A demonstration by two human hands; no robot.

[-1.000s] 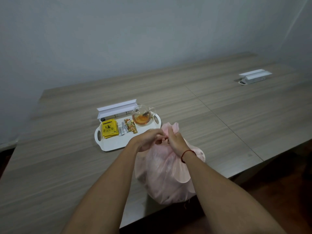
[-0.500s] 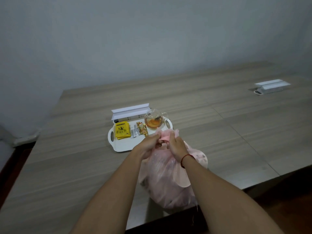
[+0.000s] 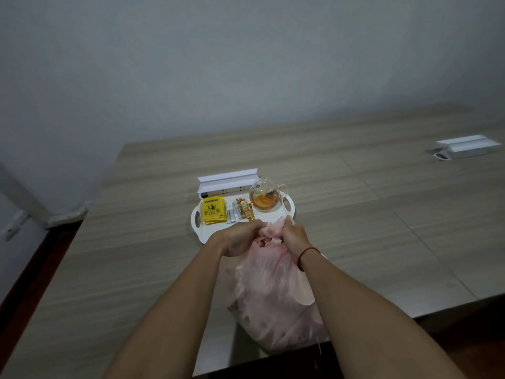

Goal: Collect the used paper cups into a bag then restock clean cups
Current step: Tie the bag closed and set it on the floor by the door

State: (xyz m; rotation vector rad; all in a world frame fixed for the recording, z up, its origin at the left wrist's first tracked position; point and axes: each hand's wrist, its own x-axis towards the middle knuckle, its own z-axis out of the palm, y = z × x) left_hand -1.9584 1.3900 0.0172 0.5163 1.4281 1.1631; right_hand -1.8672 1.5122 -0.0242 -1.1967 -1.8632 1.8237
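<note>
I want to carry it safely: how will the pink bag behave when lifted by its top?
The bag is thin, wrinkled film, so it will probably sag and swing. The left hand and right hand bunch its neck small, so it likely crumples easily. It sits at the table edge; a push might drop it.
</note>
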